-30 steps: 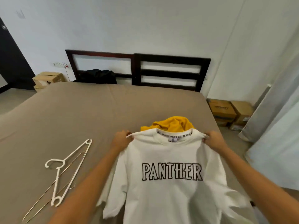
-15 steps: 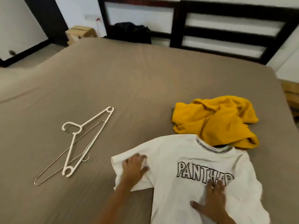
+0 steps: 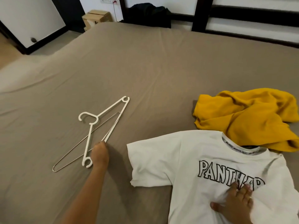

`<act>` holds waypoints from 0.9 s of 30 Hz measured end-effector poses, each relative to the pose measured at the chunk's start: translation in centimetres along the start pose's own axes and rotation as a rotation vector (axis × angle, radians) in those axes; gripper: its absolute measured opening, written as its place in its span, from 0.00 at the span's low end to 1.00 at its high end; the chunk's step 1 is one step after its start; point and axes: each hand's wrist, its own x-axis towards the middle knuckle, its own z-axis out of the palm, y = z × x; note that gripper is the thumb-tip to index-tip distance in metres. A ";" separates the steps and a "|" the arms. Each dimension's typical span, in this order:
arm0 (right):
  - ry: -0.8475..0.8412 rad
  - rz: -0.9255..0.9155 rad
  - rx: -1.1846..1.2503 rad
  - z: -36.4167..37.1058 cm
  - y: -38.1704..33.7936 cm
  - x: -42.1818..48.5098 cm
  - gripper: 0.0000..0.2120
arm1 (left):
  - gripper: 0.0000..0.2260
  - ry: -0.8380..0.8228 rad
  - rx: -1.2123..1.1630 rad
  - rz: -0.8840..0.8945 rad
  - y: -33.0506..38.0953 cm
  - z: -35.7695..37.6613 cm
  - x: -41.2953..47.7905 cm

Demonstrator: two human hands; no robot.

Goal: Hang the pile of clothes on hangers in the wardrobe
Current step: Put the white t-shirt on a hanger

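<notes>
A white T-shirt (image 3: pixel 178 159) printed PANTHER lies face up on the brown bed (image 3: pixel 145 70). A crumpled yellow garment (image 3: pixel 250 117) overlaps its collar. My right hand (image 3: pixel 236 202) presses flat on the shirt's chest, fingers straight over the letters. To the left lie a white plastic hanger (image 3: pixel 90 126) and a thin wire hanger (image 3: pixel 72 151), crossed over each other. My left hand (image 3: pixel 99 155) is at the near end of the white hanger, fingers curled down around its lower bar and hidden from view.
A dark wooden headboard (image 3: pixel 199 13) runs along the far side of the bed, with a black garment (image 3: pixel 148 13) bundled against it. A cardboard box (image 3: pixel 97 16) stands on the floor at the far left corner, near a white door.
The shirt went from held up by its shoulders to lying on the bed. My left hand left the sleeve and moved left onto the white hanger. My right hand stays pressed on the chest.
</notes>
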 end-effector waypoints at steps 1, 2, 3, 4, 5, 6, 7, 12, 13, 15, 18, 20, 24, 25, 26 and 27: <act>-0.025 0.013 -0.038 -0.5 -0.2 -0.3 0.70 | 0.07 -0.025 0.037 -0.014 0.4 -0.3 -0.2; -0.051 0.052 -0.123 -0.9 -0.6 -0.5 0.69 | 0.07 -0.039 0.094 -0.029 0.6 -0.4 -0.3; -0.064 0.096 -0.113 -1.1 -0.9 -0.5 0.67 | 0.08 -0.041 0.138 -0.017 0.6 -0.4 -0.2; -0.022 0.117 -0.061 -1.4 -0.9 -0.5 0.65 | 0.09 -0.048 0.177 -0.017 0.7 -0.7 -0.3; 0.007 0.122 -0.068 -1.3 -0.9 -0.6 0.65 | 0.09 -0.068 0.202 -0.008 0.7 -1.0 -0.1; 0.005 0.112 -0.093 -1.3 -0.8 -0.5 0.64 | 0.10 -0.086 0.234 0.014 0.7 -1.1 0.1; -0.013 0.097 -0.130 -1.2 -0.9 -0.6 0.64 | 0.10 -0.095 0.237 0.039 0.6 -1.1 0.3; -0.012 0.082 -0.154 -1.3 -0.8 -0.7 0.63 | 0.09 -0.009 -0.001 0.024 0.4 -2.2 0.4; -0.008 0.076 -0.146 -1.3 -0.7 -0.7 0.63 | 0.09 0.004 -0.061 0.023 0.5 -2.7 0.4; -0.012 0.067 -0.156 -1.1 -0.8 -0.6 0.63 | 0.09 0.053 -0.186 0.040 0.6 -3.5 0.3; -0.006 0.083 -0.158 -1.3 -1.4 -0.9 0.62 | 0.10 0.144 -0.385 0.098 0.7 -4.8 -0.6; -0.023 0.099 -0.136 -1.8 -1.8 -1.4 0.61 | 0.09 0.203 -0.501 0.157 0.9 -5.6 -1.6; -0.040 0.047 -0.105 -2.4 -1.7 -2.0 0.60 | 0.11 0.184 -0.583 0.151 2.3 -8.0 -4.8; -0.039 0.032 -0.096 -2.3 -1.5 -2.1 0.60 | 0.11 0.180 -0.603 0.171 3.0 -8.4 -6.0; -0.037 0.020 -0.087 -2.3 -1.3 -2.2 0.60 | 0.11 0.180 -0.612 0.205 3.7 -8.7 -7.2; -0.037 0.008 -0.076 -2.3 -1.0 -2.3 0.60 | 0.11 0.175 -0.608 0.233 4.5 -8.8 -8.4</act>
